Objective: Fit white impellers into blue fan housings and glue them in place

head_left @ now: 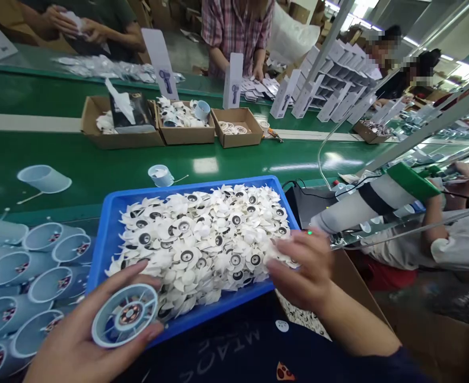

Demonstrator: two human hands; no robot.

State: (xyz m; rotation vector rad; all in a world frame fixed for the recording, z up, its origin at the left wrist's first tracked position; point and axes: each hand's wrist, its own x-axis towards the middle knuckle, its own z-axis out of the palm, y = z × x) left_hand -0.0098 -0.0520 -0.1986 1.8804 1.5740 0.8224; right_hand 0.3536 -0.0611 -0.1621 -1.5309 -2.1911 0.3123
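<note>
My left hand (99, 319) is wrapped around a light blue fan housing (94, 325), its round opening facing up. Inside, a copper-wound motor core (130, 313) sits at the centre of radial ribs. In front of me a blue plastic tray (109, 223) is heaped with white fan impellers (186, 256), many showing dark round hubs. My right hand (304, 266) is over the tray's right edge, fingers curled toward the impellers. Motion blurs its fingertips, so whether they hold an impeller cannot be made out.
Several blue housings (39, 276) stand packed at left. Two more, a left one (47, 179) and a smaller one (160, 175), lie on the green belt (234, 159). Beyond are cardboard boxes (238, 139) of parts. A grey tool with a green end (378, 197) is at right. Co-workers (238, 26) work opposite.
</note>
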